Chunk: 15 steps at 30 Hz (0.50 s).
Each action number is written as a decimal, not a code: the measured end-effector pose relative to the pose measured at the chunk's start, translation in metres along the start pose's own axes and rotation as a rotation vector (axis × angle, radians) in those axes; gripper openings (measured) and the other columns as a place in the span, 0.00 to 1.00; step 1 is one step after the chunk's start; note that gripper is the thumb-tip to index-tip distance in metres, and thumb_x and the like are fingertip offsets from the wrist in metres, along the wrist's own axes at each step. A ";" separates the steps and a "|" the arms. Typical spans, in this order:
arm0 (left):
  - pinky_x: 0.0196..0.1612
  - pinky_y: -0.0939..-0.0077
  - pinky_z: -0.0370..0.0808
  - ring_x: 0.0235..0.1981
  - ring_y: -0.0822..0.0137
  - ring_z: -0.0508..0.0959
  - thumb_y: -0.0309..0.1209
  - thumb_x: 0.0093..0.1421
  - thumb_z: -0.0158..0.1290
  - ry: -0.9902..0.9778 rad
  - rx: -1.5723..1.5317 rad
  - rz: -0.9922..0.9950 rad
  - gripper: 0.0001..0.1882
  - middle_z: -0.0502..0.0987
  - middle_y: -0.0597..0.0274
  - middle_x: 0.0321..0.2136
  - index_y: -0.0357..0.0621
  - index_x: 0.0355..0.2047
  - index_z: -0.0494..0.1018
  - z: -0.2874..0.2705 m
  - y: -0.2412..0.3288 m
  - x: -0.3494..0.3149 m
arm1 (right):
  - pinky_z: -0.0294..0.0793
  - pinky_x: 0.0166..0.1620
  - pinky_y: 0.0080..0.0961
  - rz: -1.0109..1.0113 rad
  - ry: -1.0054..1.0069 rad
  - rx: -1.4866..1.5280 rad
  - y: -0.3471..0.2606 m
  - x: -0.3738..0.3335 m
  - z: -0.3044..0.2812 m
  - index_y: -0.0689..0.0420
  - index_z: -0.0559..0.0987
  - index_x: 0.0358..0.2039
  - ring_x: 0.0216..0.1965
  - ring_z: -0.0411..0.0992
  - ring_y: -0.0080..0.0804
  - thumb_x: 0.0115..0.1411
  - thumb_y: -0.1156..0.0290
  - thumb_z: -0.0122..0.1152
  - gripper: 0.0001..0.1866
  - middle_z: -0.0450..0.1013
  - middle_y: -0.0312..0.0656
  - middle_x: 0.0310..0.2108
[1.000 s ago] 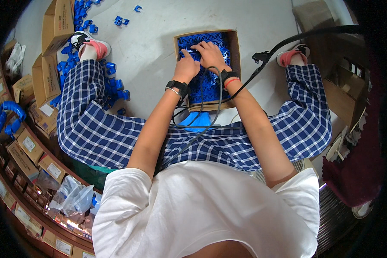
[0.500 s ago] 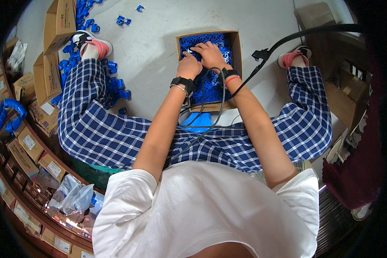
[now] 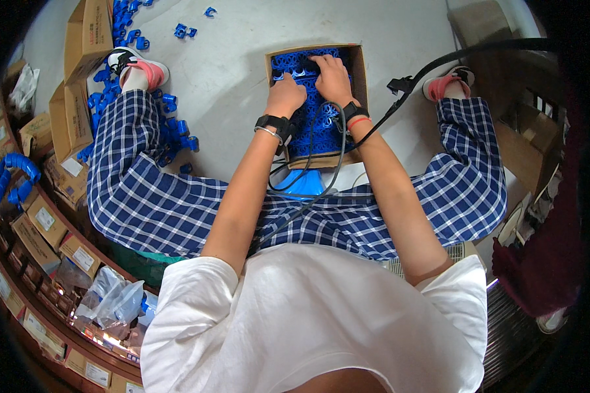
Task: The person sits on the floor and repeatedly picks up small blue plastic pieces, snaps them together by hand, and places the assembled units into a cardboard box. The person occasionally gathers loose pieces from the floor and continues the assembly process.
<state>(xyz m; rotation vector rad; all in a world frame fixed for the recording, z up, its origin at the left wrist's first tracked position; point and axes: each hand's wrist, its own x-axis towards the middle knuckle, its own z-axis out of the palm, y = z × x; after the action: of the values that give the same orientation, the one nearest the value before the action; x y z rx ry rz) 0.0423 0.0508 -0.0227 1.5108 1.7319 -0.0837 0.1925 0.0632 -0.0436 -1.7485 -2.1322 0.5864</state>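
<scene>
- Nearest the camera, both bare forearms run forward from the white shirt, between the checked trouser legs, and converge on an open cardboard box on the pale floor.
- A flat light-blue piece lies just on the near side of the box, between the knees, with black cables looping over it and up toward the wrists.
- The left hand, a black band at its wrist, rests over the box's near-left part, knuckles up and fingers curled down onto the blue plastic parts that fill the box; whether it grips one I cannot tell.
- The right hand, with a black band and a red cord at the wrist, lies further into the box, palm down, fingers spread and bent onto the blue parts near the far wall; a grip cannot be made out.
- Left of the box, loose blue clips are scattered along the left leg.
- Further left of the box, closed cartons stand stacked beside a pink-and-white shoe.
</scene>
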 end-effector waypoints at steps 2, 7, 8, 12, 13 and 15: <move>0.38 0.61 0.77 0.28 0.49 0.81 0.40 0.58 0.47 -0.013 -0.192 -0.003 0.28 0.79 0.39 0.28 0.33 0.54 0.67 -0.011 0.003 -0.002 | 0.68 0.49 0.39 0.026 -0.017 0.016 0.004 -0.002 -0.002 0.51 0.76 0.48 0.45 0.67 0.45 0.48 0.81 0.51 0.24 0.71 0.41 0.42; 0.44 0.55 0.75 0.34 0.45 0.80 0.37 0.57 0.46 -0.117 -0.340 -0.070 0.26 0.79 0.39 0.30 0.36 0.53 0.68 -0.024 0.011 -0.019 | 0.68 0.49 0.39 0.026 -0.113 0.017 0.009 -0.005 -0.003 0.51 0.77 0.47 0.47 0.67 0.44 0.48 0.81 0.51 0.23 0.72 0.41 0.43; 0.44 0.55 0.75 0.34 0.44 0.79 0.37 0.57 0.46 -0.138 -0.333 -0.086 0.26 0.79 0.39 0.30 0.36 0.53 0.68 -0.024 0.010 -0.020 | 0.68 0.50 0.39 0.036 -0.109 0.017 0.008 -0.006 -0.003 0.51 0.77 0.47 0.48 0.68 0.44 0.48 0.81 0.51 0.23 0.72 0.42 0.43; 0.45 0.52 0.74 0.37 0.42 0.78 0.37 0.57 0.46 -0.046 -0.090 0.057 0.27 0.78 0.37 0.32 0.36 0.56 0.65 -0.011 0.002 -0.021 | 0.68 0.50 0.38 -0.005 -0.135 0.030 0.007 -0.005 -0.005 0.47 0.77 0.48 0.49 0.67 0.43 0.48 0.80 0.53 0.25 0.72 0.41 0.44; 0.45 0.52 0.74 0.37 0.42 0.78 0.37 0.57 0.46 -0.022 -0.070 0.084 0.28 0.78 0.37 0.33 0.36 0.57 0.64 -0.007 0.000 -0.020 | 0.67 0.51 0.38 -0.023 -0.154 0.014 0.006 -0.006 -0.006 0.46 0.77 0.48 0.49 0.67 0.43 0.47 0.80 0.53 0.26 0.72 0.41 0.45; 0.45 0.53 0.74 0.37 0.42 0.78 0.37 0.57 0.46 -0.006 -0.033 0.108 0.29 0.78 0.37 0.34 0.37 0.58 0.63 0.000 -0.003 -0.020 | 0.67 0.51 0.37 -0.073 -0.181 -0.020 0.005 -0.008 -0.005 0.43 0.77 0.49 0.50 0.67 0.42 0.47 0.79 0.55 0.27 0.71 0.40 0.46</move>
<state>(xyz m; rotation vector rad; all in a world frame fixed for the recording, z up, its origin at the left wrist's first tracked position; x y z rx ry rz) 0.0384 0.0342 -0.0125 1.5751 1.6365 -0.0043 0.2009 0.0564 -0.0414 -1.6771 -2.3190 0.7306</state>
